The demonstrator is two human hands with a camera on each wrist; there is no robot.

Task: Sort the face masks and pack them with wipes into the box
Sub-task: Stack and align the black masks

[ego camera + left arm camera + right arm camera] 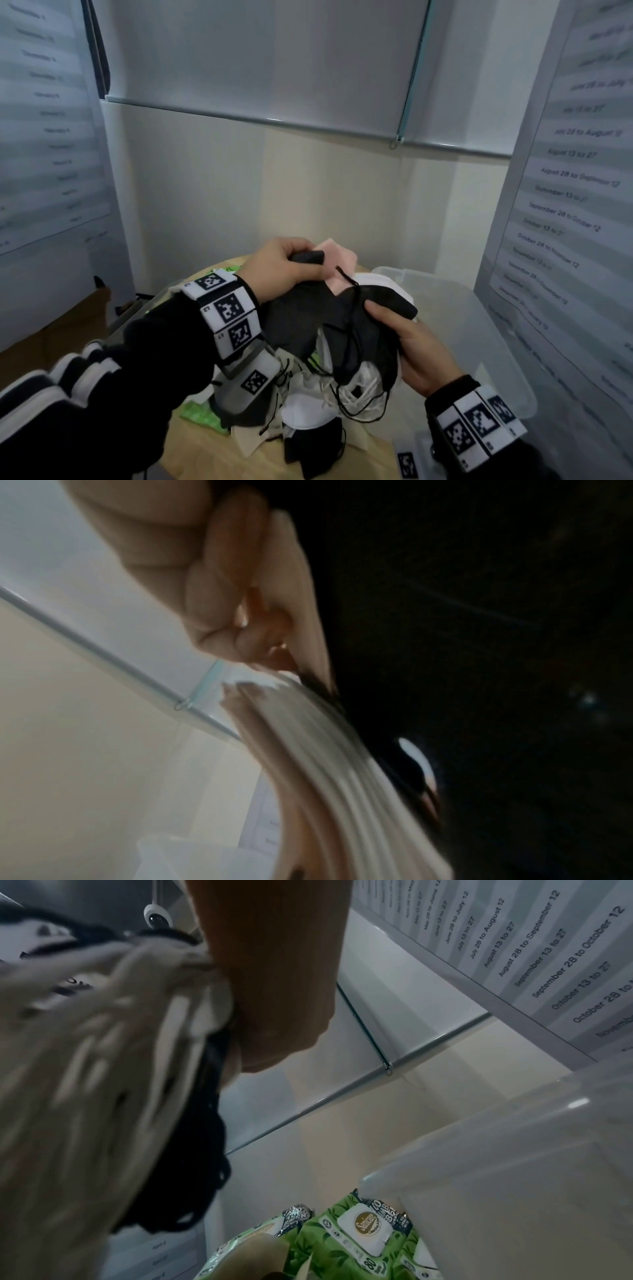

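While both hands are raised over the round table (373,442), my left hand (284,265) is curled round the upper end of a mixed bundle of masks (329,318), black ones outermost, with a pink mask (337,262) showing just past its knuckles. My right hand (416,349) pinches the black masks from below, thumb on top, ear loops (356,401) hanging beneath it. Long axis of the bundle runs from the left hand down toward the right. The clear box (486,342) lies just beyond and to the outside of my right hand, making that hand the nearer one. Green wipes packs (356,1240) sit under the right wrist, beside the box wall. More masks (308,414) remain piled below both hands. Judgement: sorting is unfinished; colours need separating before anything goes boxward.
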